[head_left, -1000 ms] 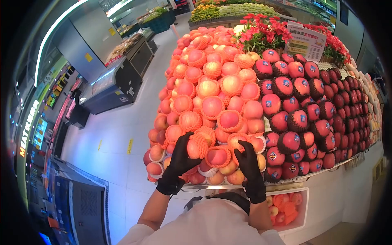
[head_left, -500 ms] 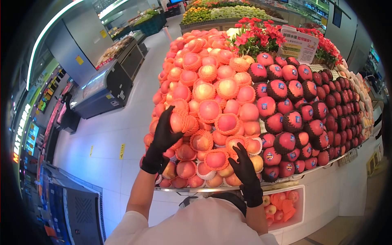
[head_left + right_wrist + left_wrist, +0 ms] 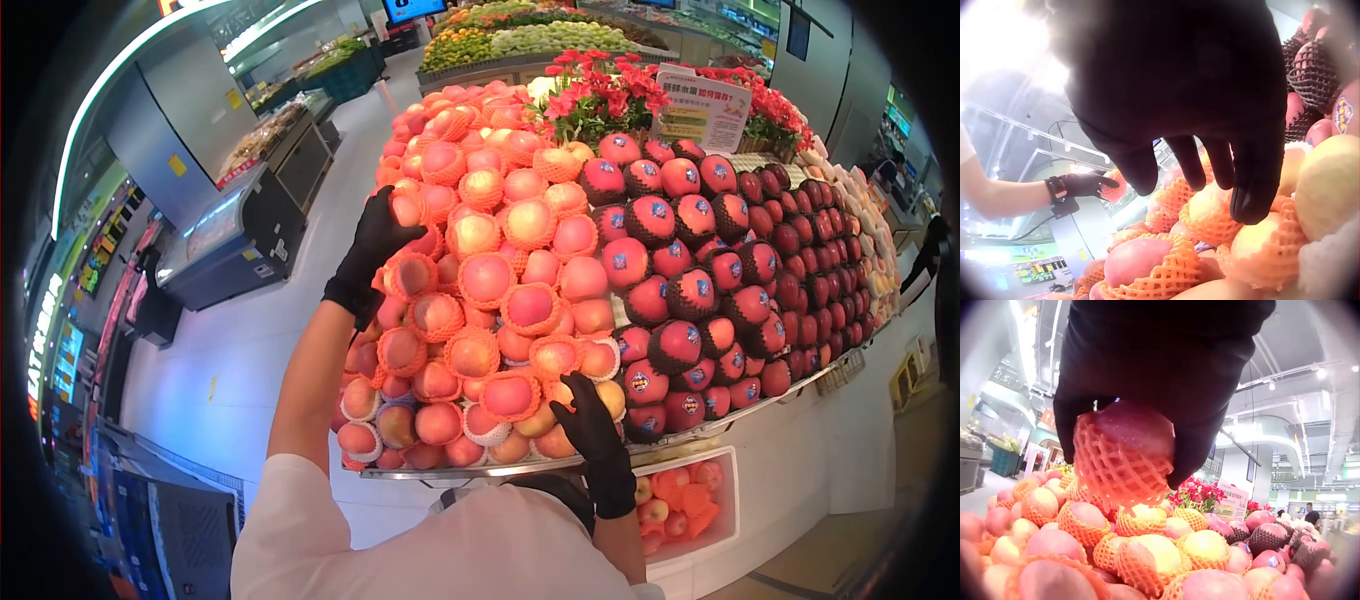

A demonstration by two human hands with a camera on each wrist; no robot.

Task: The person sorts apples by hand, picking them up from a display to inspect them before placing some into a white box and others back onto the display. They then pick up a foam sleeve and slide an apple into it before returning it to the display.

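Both hands wear black gloves. Over the far left side of the apple pile, my left hand [image 3: 380,240] grips an apple in an orange foam net [image 3: 1124,459]; the left wrist view shows it held just above the other netted apples. My right hand [image 3: 594,432] is at the front edge of the pile with its fingers loosely spread. Its fingertips are right at a netted apple [image 3: 1260,247], and it holds nothing. Another netted apple [image 3: 1141,262] lies to one side of that hand.
Dark red apples in black nets [image 3: 676,346] stand in rows to the right. Red flowers [image 3: 600,95] and a printed sign [image 3: 702,108] are behind. Below the stand's metal front edge [image 3: 480,470], a white box [image 3: 733,500] holds more apples. Chest freezers [image 3: 235,245] stand across the aisle.
My left hand has carried the netted apple from the front of the pile toward its far left side. The right hand has stayed near the front edge.
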